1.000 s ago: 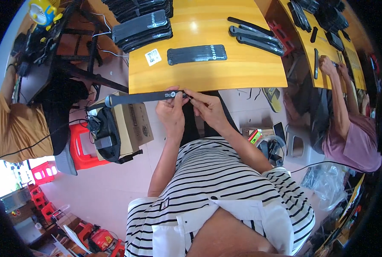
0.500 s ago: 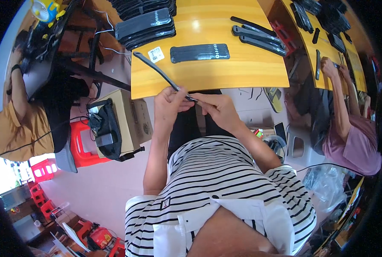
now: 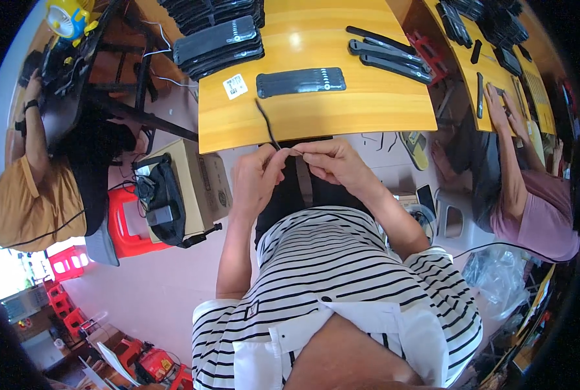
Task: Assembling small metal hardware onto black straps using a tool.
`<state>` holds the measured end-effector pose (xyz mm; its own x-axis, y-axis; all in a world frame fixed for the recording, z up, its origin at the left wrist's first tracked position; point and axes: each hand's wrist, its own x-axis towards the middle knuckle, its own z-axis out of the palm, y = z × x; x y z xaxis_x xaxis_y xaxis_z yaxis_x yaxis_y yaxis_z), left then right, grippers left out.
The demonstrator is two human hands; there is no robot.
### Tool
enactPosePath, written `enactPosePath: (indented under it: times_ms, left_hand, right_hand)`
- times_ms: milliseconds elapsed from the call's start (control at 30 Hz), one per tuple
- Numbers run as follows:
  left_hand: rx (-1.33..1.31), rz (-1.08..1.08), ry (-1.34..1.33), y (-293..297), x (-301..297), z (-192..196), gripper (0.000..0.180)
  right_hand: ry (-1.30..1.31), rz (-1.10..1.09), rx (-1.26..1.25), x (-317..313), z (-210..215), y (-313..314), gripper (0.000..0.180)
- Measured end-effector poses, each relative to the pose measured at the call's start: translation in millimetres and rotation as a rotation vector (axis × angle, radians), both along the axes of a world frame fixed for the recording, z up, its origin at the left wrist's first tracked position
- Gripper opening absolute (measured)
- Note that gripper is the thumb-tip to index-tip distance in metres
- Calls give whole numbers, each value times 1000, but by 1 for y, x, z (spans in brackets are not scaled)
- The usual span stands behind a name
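Over on the far left, a person in an orange shirt sits by red stools, and a cardboard box with a black bag slung on it stands just beside the yellow table. Now to the action: the left hand is pinched shut on the lower end of a thin black strap, which rises from the fingertips and tips over the table's near edge. Right beside it, the right hand meets the left fingertip to fingertip — thumb and forefinger closed narrow on the same end of the strap, at a small pale piece there; what it is, too small to tell. This looks like a fitting step, working something onto the strap's tip. The next move calls for a steady pinch and a fine push, I'd judge. On the table behind, a flat black strip lies near a white label, with stacked black pieces beyond — and at far right, another person's hand works at a second table.
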<state>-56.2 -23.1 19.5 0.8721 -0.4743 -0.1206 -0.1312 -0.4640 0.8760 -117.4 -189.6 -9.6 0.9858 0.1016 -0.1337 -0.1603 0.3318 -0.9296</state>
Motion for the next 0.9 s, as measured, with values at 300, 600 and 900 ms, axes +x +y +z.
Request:
enactPosePath:
  times_ms: [300,600,900]
  left_hand:
    - [-428,71,238,-8,9,-20,29]
    - [-451,219,138,1,-17,1,29]
    - [-408,231,84,17,-58,-17,24]
  right_hand:
    - [-93,-219,-207,15,-3,1,28]
    - [8,-160,0,7,11,9,38]
    - [113,-81,298,24,3,45,35]
